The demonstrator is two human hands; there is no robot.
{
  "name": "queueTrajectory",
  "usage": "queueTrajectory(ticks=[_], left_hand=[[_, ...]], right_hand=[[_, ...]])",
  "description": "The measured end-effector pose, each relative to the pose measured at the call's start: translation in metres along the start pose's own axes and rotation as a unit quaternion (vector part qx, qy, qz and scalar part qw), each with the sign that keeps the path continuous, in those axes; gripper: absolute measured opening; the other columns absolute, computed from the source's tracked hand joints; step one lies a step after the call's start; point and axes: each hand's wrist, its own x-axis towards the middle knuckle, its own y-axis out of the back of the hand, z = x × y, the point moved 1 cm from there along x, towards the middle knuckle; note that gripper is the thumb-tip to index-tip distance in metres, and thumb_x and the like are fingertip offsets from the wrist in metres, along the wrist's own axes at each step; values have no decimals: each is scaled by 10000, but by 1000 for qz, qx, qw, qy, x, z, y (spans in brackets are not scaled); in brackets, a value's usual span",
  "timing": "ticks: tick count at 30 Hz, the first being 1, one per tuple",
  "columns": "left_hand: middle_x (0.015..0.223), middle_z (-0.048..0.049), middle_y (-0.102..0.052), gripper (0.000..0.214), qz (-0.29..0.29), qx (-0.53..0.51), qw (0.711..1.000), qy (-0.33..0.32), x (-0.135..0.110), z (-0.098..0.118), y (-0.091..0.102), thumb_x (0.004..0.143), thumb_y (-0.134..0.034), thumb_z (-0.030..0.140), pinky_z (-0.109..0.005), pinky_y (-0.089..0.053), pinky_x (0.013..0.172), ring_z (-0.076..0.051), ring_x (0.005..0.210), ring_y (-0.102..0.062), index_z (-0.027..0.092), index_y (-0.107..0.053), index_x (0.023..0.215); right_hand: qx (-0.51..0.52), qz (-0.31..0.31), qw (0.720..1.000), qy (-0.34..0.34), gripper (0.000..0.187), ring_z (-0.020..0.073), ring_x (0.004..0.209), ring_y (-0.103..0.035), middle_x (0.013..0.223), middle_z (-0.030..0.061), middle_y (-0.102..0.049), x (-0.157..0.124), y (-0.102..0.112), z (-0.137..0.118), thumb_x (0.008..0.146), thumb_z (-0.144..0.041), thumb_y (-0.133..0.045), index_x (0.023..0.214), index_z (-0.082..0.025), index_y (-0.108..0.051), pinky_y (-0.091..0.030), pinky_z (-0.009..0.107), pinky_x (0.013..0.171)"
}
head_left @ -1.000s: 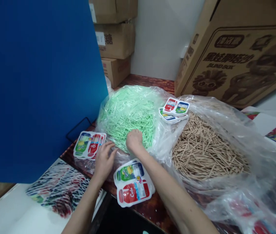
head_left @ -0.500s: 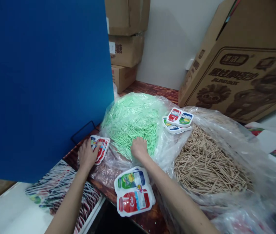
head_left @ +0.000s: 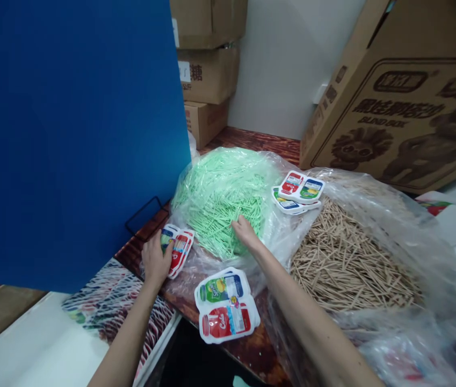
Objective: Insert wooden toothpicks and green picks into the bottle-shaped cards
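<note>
My left hand [head_left: 157, 259] is closed over the near-left edge of a small stack of white-rimmed pouches [head_left: 181, 251] printed with red and green drink jars. My right hand [head_left: 246, 232] is at a heap of thin green sticks [head_left: 215, 217] inside an opened clear plastic bag. Its fingers are pinched together against the heap, and anything between them is hidden. In front of the bag, between my forearms, lies another stack of pouches [head_left: 228, 306] with a green Sprite-like jar and a red Cola jar. More pouches [head_left: 301, 191] rest on the bag's right side.
To the right, a second clear bag holds brown sticks [head_left: 352, 263]. A tall blue panel [head_left: 74, 140] blocks the left, with a black wire frame [head_left: 143, 209] at its foot. Stacked cartons [head_left: 209, 75] and a large printed cardboard box [head_left: 397, 118] stand behind.
My right hand has shifted slightly away over the green sticks, its thumb side now raised. My left hand remains on the pouches. The whole view has shifted a little.
</note>
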Motion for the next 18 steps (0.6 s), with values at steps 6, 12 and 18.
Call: queueTrajectory(ticks=[6,12,18], left_hand=[[1216,-170,-610,509,-43,16,999,-22,-1,6,2,901,-458,395,-426,-436,878,-325,1048,-550,131,-482,1335],[1130,-177,-615,504,-54,42,998,3,16,7,13,849,-539,359,-426,-444,879,-331,1040,-556,112,-530,1289],[1111,-164,-618,491,-65,17,997,-23,9,9,10,862,-530,346,-407,-451,890,-311,1039,-568,117,-523,1296]], right_hand=[[200,-8,979,-26,48,156,655,-589,601,-39,-584,2,17,7,714,-190,-446,682,-215,-471,-421,245,640],[345,-55,935,-65,133,118,555,-618,635,-45,-572,7,35,19,624,-154,-587,651,-198,-463,-480,243,612],[410,-96,904,-80,161,108,523,-600,651,-24,-619,-8,41,19,687,-176,-649,762,-193,-507,-520,256,572]])
